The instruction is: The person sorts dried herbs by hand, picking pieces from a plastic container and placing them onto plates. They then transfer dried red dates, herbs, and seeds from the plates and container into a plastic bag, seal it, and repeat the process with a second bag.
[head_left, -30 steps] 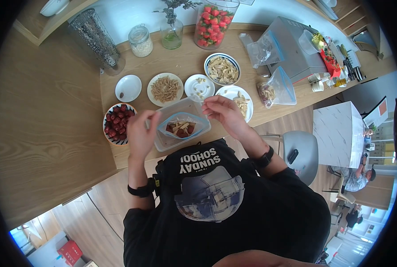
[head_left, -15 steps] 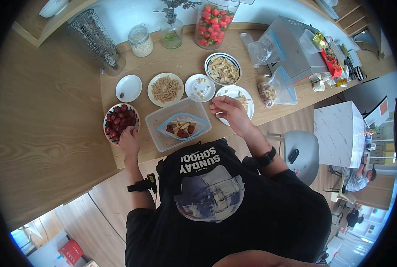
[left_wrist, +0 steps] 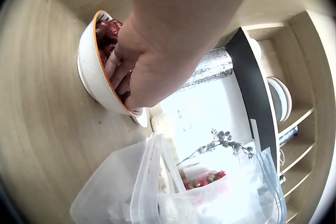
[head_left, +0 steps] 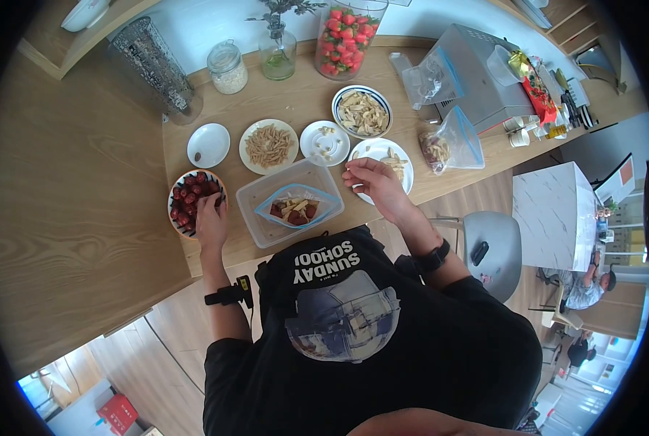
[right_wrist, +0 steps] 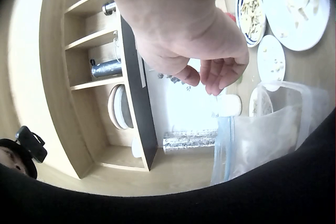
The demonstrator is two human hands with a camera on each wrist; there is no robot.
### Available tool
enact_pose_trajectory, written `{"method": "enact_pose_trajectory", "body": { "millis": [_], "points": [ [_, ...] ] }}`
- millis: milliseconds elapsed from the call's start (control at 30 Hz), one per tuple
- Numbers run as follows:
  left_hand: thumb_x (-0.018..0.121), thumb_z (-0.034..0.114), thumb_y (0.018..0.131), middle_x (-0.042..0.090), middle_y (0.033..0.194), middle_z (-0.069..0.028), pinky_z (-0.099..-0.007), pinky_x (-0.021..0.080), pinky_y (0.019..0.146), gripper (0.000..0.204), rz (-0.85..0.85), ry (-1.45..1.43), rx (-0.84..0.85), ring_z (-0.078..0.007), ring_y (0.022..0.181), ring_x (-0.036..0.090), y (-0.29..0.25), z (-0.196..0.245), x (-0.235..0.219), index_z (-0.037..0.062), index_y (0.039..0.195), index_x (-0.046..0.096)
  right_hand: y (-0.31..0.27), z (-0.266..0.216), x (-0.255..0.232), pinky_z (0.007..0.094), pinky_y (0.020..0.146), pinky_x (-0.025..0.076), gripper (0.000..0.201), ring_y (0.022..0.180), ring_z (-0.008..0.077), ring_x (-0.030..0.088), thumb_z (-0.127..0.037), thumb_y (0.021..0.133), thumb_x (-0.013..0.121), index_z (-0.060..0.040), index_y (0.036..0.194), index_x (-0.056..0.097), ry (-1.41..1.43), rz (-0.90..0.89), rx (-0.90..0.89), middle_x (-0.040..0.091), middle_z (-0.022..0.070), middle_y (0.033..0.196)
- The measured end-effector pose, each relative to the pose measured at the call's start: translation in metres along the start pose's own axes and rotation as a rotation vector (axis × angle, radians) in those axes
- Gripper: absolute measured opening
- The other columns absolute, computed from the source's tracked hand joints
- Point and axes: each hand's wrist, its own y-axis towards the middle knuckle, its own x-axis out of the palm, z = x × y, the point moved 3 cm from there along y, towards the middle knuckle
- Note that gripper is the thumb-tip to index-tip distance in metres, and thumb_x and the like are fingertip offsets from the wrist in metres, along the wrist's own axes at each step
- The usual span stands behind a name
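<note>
In the head view the left hand (head_left: 211, 221) reaches over the rim of a patterned bowl (head_left: 171, 211) of dark red dates (head_left: 186, 196). The left wrist view shows the hand (left_wrist: 152, 66) with its fingers down among the dates (left_wrist: 107, 28); the fingertips are hidden, so a grip cannot be made out. An open zip bag (head_left: 324, 208), holding pale strips and red pieces, lies in a clear plastic container (head_left: 250, 221) between the hands. Loosely curled and with nothing visible in its fingers, the right hand (head_left: 384, 190) hovers beside the container, near the white plate (head_left: 406, 182); it (right_wrist: 210, 48) also shows in the right wrist view.
Small plates (head_left: 209, 136) and a bowl of pale slices (head_left: 363, 114) stand behind the container. Farther back are a jar (head_left: 227, 69), a vase (head_left: 277, 62) and a tall strawberry container (head_left: 345, 43). A filled bag (head_left: 459, 145) lies to the right, by a grey appliance (head_left: 477, 83).
The left hand has moved from above the container's left side to the bowl of dates, its fingers now farther in. The right hand has shifted slightly right, away from the container.
</note>
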Motion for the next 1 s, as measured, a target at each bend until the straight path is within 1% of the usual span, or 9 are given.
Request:
{"method": "enact_pose_trajectory", "body": {
  "millis": [233,300,533,633,700,733,800,933,1000],
  "points": [
    [0.068,0.014,0.088,0.06,0.116,-0.0131,-0.0439,0.05,0.088,0.03,-0.043,0.091,-0.066,-0.0345,0.105,0.062,0.003,-0.006,-0.002,0.0106,0.118,0.065,-0.001,0.003,-0.003,0.0256,0.082,0.045,0.024,0.09,0.0092,0.063,-0.024,0.098,0.062,-0.0069,0.115,0.063,-0.013,0.017,0.004,0.069,0.0014,0.099],
    [0.072,0.009,0.083,0.06,0.113,-0.0136,-0.0445,0.05,0.086,0.029,-0.044,0.117,-0.091,-0.0342,0.103,0.062,0.002,-0.009,-0.003,0.0094,0.112,0.063,0.0,0.003,-0.004,0.0257,0.082,0.045,0.025,0.091,0.0093,0.063,-0.024,0.097,0.062,-0.0068,0.115,0.063,-0.007,0.011,0.002,0.069,0.0014,0.099],
    [0.074,0.004,0.079,0.061,0.104,-0.0126,-0.0443,0.05,0.083,0.028,-0.067,0.058,-0.074,-0.0351,0.099,0.063,0.003,-0.014,-0.005,0.0074,0.104,0.06,0.001,0.004,-0.001,0.0249,0.081,0.047,0.022,0.089,0.0093,0.063,-0.024,0.097,0.063,-0.0075,0.112,0.063,-0.019,0.019,0.009,0.069,0.002,0.099],
    [0.072,0.005,0.081,0.062,0.101,-0.0121,-0.0438,0.051,0.081,0.025,0.01,0.127,-0.054,-0.0336,0.095,0.064,-0.002,0.003,-0.017,0.0055,0.103,0.061,0.003,0.004,-0.001,0.025,0.081,0.047,0.022,0.088,0.0094,0.063,-0.024,0.097,0.063,-0.0073,0.112,0.063,-0.015,0.019,0.01,0.069,0.0021,0.099],
    [0.073,0.009,0.084,0.065,0.093,-0.0102,-0.0385,0.051,0.074,0.022,0.148,-0.038,0.024,-0.0262,0.084,0.066,-0.003,0.011,-0.027,0.0047,0.103,0.063,0.002,0.003,-0.002,0.0251,0.081,0.047,0.022,0.089,0.0094,0.063,-0.023,0.097,0.063,-0.0074,0.113,0.063,-0.005,0.011,0.01,0.069,0.0019,0.099],
    [0.073,0.009,0.084,0.065,0.093,-0.0102,-0.0385,0.051,0.074,0.022,0.147,-0.038,0.021,-0.0262,0.084,0.066,-0.002,0.02,-0.034,0.0047,0.103,0.063,0.002,0.004,-0.003,0.0251,0.081,0.047,0.022,0.089,0.0094,0.063,-0.023,0.097,0.063,-0.0074,0.113,0.063,-0.006,0.011,0.012,0.069,0.0019,0.099],
    [0.075,0.013,0.085,0.068,0.085,-0.0074,-0.0318,0.049,0.068,0.021,0.138,-0.403,0.026,-0.0186,0.074,0.063,-0.002,0.044,-0.051,0.0053,0.101,0.064,0.003,0.007,-0.004,0.0251,0.081,0.047,0.021,0.089,0.0094,0.063,-0.022,0.097,0.063,-0.0075,0.113,0.063,-0.002,0.011,0.017,0.069,0.0017,0.099],
    [0.077,0.013,0.084,0.068,0.08,-0.005,-0.0282,0.047,0.065,0.02,0.062,-0.614,0.101,-0.0147,0.069,0.061,-0.026,0.132,-0.092,0.0065,0.099,0.066,0.002,0.006,0.002,0.0251,0.081,0.047,0.021,0.089,0.0093,0.063,-0.022,0.097,0.063,-0.0076,0.113,0.064,-0.007,0.009,0.035,0.069,0.0014,0.099],
    [0.077,0.011,0.082,0.069,0.084,-0.0046,-0.0316,0.048,0.07,0.022,-0.143,-0.532,0.373,-0.0183,0.075,0.063,-0.04,0.175,-0.101,0.007,0.1,0.067,0.001,0.005,0.005,0.0251,0.081,0.047,0.022,0.089,0.0094,0.063,-0.022,0.097,0.063,-0.0073,0.114,0.064,-0.014,-0.006,0.035,0.069,0.0013,0.099]
  ]
}}
